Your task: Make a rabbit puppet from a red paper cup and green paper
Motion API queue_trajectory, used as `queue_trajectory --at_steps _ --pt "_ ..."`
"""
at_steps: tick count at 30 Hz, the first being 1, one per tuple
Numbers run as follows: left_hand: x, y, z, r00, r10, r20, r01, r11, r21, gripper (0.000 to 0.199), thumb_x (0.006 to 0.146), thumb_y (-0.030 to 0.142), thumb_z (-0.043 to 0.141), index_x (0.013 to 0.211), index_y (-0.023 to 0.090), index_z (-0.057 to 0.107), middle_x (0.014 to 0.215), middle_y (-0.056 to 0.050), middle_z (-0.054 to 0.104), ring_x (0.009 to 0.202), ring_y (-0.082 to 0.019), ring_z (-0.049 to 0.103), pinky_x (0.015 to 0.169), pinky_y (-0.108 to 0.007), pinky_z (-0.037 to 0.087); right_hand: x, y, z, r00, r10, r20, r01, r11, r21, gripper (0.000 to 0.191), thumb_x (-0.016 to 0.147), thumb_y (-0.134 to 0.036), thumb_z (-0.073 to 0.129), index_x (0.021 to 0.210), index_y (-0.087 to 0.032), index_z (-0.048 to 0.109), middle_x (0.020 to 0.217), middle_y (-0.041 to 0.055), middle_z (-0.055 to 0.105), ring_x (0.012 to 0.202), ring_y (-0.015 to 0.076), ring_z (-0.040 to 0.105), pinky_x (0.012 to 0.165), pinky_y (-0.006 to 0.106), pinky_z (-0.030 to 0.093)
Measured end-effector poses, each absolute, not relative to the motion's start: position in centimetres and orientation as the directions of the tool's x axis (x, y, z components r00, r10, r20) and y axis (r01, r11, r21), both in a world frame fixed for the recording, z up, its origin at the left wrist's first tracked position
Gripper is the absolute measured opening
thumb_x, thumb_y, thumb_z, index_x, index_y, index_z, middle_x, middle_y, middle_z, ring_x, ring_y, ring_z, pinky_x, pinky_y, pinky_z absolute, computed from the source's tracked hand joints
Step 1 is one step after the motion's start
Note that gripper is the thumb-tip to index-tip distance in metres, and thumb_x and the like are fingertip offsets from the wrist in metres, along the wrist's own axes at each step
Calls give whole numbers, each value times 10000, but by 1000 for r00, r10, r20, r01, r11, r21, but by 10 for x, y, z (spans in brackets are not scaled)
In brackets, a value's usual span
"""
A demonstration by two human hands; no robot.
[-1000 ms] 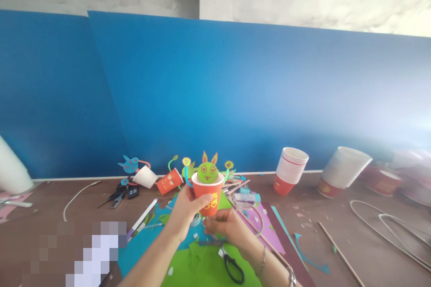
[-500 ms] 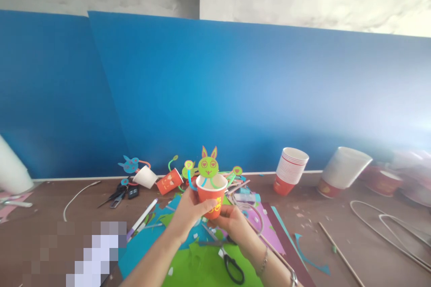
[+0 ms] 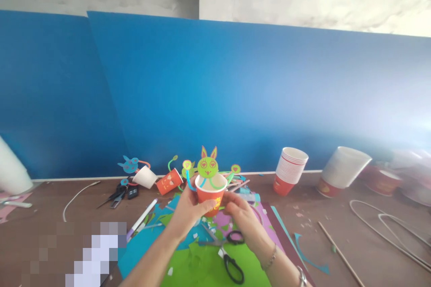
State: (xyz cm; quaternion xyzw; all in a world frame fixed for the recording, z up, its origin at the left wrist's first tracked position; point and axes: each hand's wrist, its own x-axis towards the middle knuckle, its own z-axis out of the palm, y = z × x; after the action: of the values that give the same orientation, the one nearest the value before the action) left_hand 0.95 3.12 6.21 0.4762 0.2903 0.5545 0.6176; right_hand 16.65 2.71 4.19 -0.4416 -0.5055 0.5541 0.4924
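My left hand is wrapped round the side of an orange paper cup with a white inside and yellow print, held upright above the table. A green paper rabbit face with pink-edged ears rises from the cup's rim. On either side stick out bent arms, a blue one and a green one, each tipped with a round green paper paw. My right hand is beside the cup's right side, fingers loosely bent and thumb apart; whether its fingertips touch the cup is hard to tell. Below lie black-handled scissors.
Coloured paper sheets and scraps cover the middle of the brown table. Two decorated cups lie tipped behind, left. Stacked paper cups and a bagged cup stack stand right. A stick, a cable and a marker lie around.
My right hand has moved from under the cup's base up to its right side, uncovering a scissors handle. The cup has shifted very slightly left in my left hand.
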Motion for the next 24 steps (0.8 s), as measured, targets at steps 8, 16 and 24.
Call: queue_trajectory --at_steps 8,16,24 --pt "14 26 66 349 914 205 -416 -45 908 784 636 233 809 1329 217 443 1204 -136 608 1097 -313 555 938 -434 425 169 13 67 -301 945 126 -255 47 -966 630 707 -406 736 1271 -253 502 1275 93 576 1132 279 546 916 411 460" --pt "8 27 66 320 917 239 -466 -68 882 536 782 340 667 1277 206 512 1242 -105 588 1179 -293 495 1008 -416 359 172 21 58 -303 947 109 -182 55 -982 566 696 -413 749 1177 -186 554 1122 113 666 1025 282 613 875 420 489" --pt "11 25 71 239 956 171 -404 -62 913 306 782 355 652 1021 169 690 1111 -92 669 1086 -294 564 919 -374 439 169 20 61 -316 940 125 -116 92 -989 494 715 -448 716 1095 -159 587 1062 113 692 945 271 648 822 399 516"
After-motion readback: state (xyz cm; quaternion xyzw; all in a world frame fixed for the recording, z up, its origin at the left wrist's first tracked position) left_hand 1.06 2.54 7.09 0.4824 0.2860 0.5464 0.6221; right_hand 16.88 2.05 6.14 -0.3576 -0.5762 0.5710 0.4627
